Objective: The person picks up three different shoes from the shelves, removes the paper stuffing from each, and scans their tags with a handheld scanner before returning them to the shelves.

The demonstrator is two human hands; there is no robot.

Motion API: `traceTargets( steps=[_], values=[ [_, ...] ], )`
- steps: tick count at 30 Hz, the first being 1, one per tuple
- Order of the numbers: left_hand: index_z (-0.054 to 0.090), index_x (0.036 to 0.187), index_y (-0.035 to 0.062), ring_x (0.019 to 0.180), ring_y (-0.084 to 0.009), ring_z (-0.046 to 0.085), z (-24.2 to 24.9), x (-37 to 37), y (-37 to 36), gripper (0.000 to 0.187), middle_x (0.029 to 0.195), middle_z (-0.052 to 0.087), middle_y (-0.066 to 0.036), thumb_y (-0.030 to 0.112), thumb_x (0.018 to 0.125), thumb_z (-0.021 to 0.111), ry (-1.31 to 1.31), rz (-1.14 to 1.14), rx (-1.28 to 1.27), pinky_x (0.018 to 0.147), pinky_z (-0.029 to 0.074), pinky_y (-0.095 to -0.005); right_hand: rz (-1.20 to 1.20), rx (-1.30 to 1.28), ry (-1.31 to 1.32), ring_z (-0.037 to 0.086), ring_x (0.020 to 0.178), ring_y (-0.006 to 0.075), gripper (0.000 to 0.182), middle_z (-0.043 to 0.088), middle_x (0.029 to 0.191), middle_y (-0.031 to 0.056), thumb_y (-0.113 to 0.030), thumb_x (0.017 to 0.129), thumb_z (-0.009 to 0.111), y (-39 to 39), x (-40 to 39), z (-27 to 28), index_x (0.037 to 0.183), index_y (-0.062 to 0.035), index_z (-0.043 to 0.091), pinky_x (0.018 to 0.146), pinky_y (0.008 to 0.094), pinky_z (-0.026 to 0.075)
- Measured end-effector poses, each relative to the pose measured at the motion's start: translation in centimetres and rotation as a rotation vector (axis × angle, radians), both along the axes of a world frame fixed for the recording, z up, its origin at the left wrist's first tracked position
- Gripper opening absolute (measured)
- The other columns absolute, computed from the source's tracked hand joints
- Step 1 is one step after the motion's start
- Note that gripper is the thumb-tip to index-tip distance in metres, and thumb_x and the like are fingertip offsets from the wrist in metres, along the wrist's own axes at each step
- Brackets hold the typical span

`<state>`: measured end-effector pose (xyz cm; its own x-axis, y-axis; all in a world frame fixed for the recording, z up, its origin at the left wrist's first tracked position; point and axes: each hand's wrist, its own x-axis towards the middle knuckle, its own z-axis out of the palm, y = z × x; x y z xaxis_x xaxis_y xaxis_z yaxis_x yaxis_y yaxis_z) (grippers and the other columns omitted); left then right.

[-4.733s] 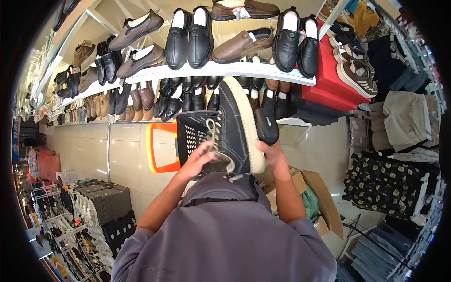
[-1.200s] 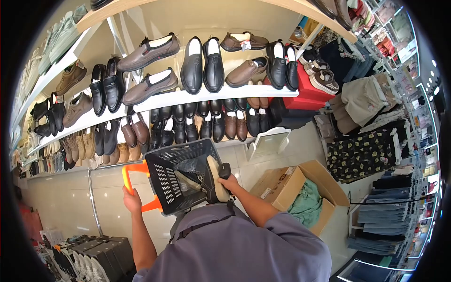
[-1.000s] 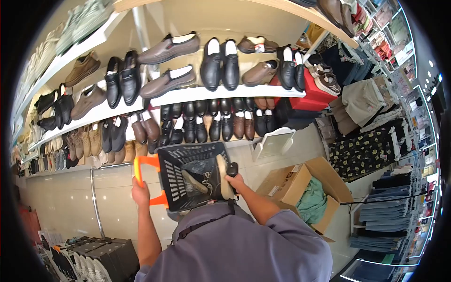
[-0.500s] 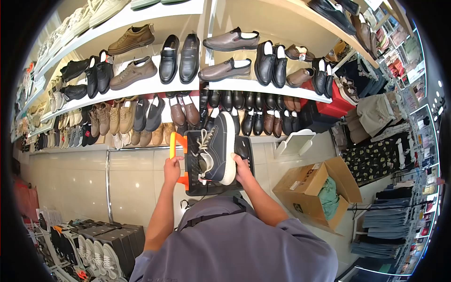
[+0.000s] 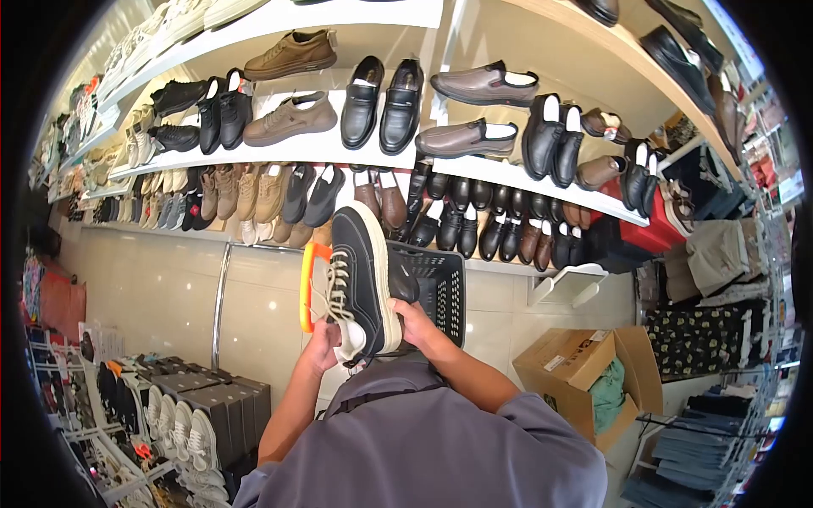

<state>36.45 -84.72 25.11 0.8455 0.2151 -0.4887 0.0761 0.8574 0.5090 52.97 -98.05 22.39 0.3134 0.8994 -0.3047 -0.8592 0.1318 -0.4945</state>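
A black sneaker [image 5: 358, 262] with a thick off-white sole and beige laces is held up in front of me, toe pointing away and sole turned to the right. My right hand [image 5: 411, 322] is closed on the sole's right edge, thumb on the sidewall. At the heel end, my left hand [image 5: 323, 345] grips the sneaker by its collar, its fingers partly hidden. Behind the sneaker is a black plastic basket [image 5: 453, 296] with an orange handle [image 5: 306, 288]. Another black shoe [image 5: 404, 278] shows between the sneaker and the basket wall.
White shelves [image 5: 381, 157] full of shoes run across the front. An open cardboard box [image 5: 559, 360] with green cloth stands on the floor at right, near a small white stand [image 5: 567, 284]. Grey shoeboxes [image 5: 212, 389] and white sneakers sit at lower left; clothing hangs at right.
My left hand has moved from beside the orange handle to the sneaker's heel. The sneaker has come left and nearer, tilting its toe leftward. The view has shifted, so the shelves appear farther right.
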Motion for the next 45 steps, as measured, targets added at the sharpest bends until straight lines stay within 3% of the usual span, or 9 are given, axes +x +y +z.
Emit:
traceTargets(
  steps=[4, 6, 12, 16, 19, 24, 30, 35, 45],
  values=[
    [0.053, 0.123, -0.0022, 0.101, -0.0234, 0.063, -3.7, -0.7, 0.1, 0.042, 0.116, 0.061, -0.012, 0.025, 0.091, 0.054, 0.201, -0.085, 0.239, 0.086, 0.052, -0.0362, 0.064, 0.013, 0.010, 0.063, 0.097, 0.0218, 0.049, 0.061, 0.114, 0.0122, -0.020, 0.085, 0.063, 0.3, 0.8, -0.8, 0.128, 0.0009, 0.049, 0.086, 0.0376, 0.053],
    [0.054, 0.121, -0.0039, 0.094, -0.0212, 0.065, 0.2, 0.3, 0.0, 0.043, 0.111, 0.064, -0.012, 0.013, 0.084, 0.068, 0.260, -0.103, 0.255, 0.083, 0.054, -0.0329, 0.096, -0.024, -0.034, 0.062, 0.102, 0.0230, 0.052, 0.060, 0.117, 0.0125, -0.022, 0.086, 0.062, 0.7, 1.0, -1.1, 0.130, 0.0004, 0.047, 0.091, 0.0391, 0.051],
    [0.045, 0.130, -0.0008, 0.093, -0.0250, 0.066, 0.7, -1.3, 0.3, 0.055, 0.111, 0.063, -0.014, 0.007, 0.081, 0.069, 0.340, -0.013, 0.174, 0.078, 0.056, -0.0387, 0.082, 0.015, -0.007, 0.053, 0.112, 0.0187, 0.049, 0.056, 0.123, 0.0060, -0.011, 0.085, 0.064, 1.7, -0.1, 0.0, 0.130, -0.0040, 0.048, 0.096, 0.0360, 0.043],
    [0.041, 0.135, 0.0030, 0.096, -0.0261, 0.065, 2.5, -2.7, 1.6, 0.059, 0.115, 0.062, -0.015, -0.009, 0.080, 0.061, 0.364, 0.007, 0.261, 0.079, 0.056, -0.0413, -0.096, -0.077, -0.306, 0.052, 0.098, 0.0110, 0.041, 0.056, 0.109, -0.0005, -0.002, 0.080, 0.071, 2.5, -2.4, 2.1, 0.117, -0.0042, 0.056, 0.086, 0.0297, 0.043],
    [0.044, 0.136, 0.0033, 0.104, -0.0187, 0.061, -0.8, -6.2, 4.1, 0.063, 0.118, 0.061, -0.009, -0.009, 0.078, 0.065, 0.137, -0.021, 0.346, 0.090, 0.050, -0.0334, -0.189, -0.151, -0.485, 0.054, 0.086, 0.0080, 0.034, 0.057, 0.095, -0.0023, -0.001, 0.078, 0.074, 3.6, -5.7, 5.1, 0.107, -0.0046, 0.058, 0.078, 0.0248, 0.045],
    [0.054, 0.128, 0.0024, 0.096, -0.0143, 0.061, -0.8, -12.3, 10.2, 0.043, 0.113, 0.062, -0.007, 0.009, 0.087, 0.063, -0.044, -0.047, 0.113, 0.081, 0.052, -0.0300, -0.276, -0.212, -0.750, 0.057, 0.074, 0.0085, 0.028, 0.059, 0.089, -0.0006, -0.002, 0.075, 0.076, 8.6, -13.1, 7.4, 0.096, -0.0037, 0.058, 0.068, 0.0247, 0.048],
    [0.055, 0.127, 0.0011, 0.097, -0.0164, 0.063, 0.1, -20.9, 17.1, 0.041, 0.114, 0.064, -0.010, 0.010, 0.088, 0.062, -0.173, -0.026, 0.265, 0.084, 0.053, -0.0312, -0.208, -0.218, -0.777, 0.056, 0.099, 0.0113, 0.051, 0.059, 0.109, 0.0037, 0.000, 0.075, 0.074, 14.3, -22.6, 8.3, 0.121, -0.0016, 0.053, 0.086, 0.0273, 0.045],
    [0.052, 0.127, -0.0004, 0.102, -0.0177, 0.062, 2.2, -23.6, 20.7, 0.037, 0.120, 0.061, -0.012, 0.011, 0.092, 0.056, -0.216, 0.130, 0.006, 0.088, 0.054, -0.0318, -0.057, 0.079, -0.862, 0.051, 0.116, 0.0179, 0.056, 0.052, 0.130, 0.0109, 0.003, 0.075, 0.067, 17.9, -26.4, 9.3, 0.128, -0.0005, 0.050, 0.097, 0.0342, 0.042],
    [0.041, 0.138, 0.0027, 0.107, -0.0184, 0.060, 1.5, -36.0, 26.5, 0.054, 0.126, 0.057, -0.011, 0.013, 0.089, 0.060, -0.181, 0.347, -0.011, 0.090, 0.052, -0.0336, 0.179, 0.421, -0.806, 0.050, 0.112, 0.0241, 0.048, 0.050, 0.118, 0.0131, 0.000, 0.076, 0.062, 27.6, -31.3, 12.4, 0.123, -0.0013, 0.050, 0.094, 0.0395, 0.042]
  ],
)
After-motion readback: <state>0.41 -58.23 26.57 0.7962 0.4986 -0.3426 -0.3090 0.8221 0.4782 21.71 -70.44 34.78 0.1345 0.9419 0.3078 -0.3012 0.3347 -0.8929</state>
